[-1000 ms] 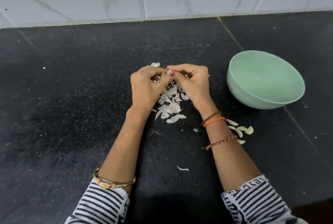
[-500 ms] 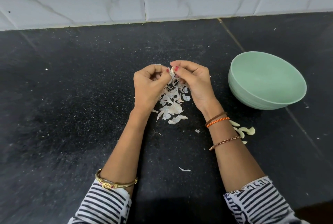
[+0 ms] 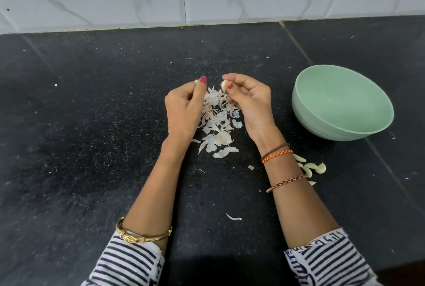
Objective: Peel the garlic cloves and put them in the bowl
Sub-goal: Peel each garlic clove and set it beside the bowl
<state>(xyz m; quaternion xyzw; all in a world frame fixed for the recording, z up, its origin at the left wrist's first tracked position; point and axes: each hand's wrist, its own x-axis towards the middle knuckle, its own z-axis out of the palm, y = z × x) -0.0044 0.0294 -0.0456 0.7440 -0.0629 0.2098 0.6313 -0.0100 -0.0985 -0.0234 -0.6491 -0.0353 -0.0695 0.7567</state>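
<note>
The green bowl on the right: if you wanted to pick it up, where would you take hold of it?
Probably by the rim of the green bowl on its left side, nearest the right hand. The bowl sits tilted with its opening facing the person, so fingers could hook over that thin edge, thumb inside. The rounded, ridged outer wall gives less purchase.

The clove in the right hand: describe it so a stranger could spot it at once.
Start at the green bowl on the black counter and look left to the right hand. The clove is pinched at its fingertips, above the pile of skins. Unlike the peeled cloves lying by the wrist, it is held off the counter.
</note>
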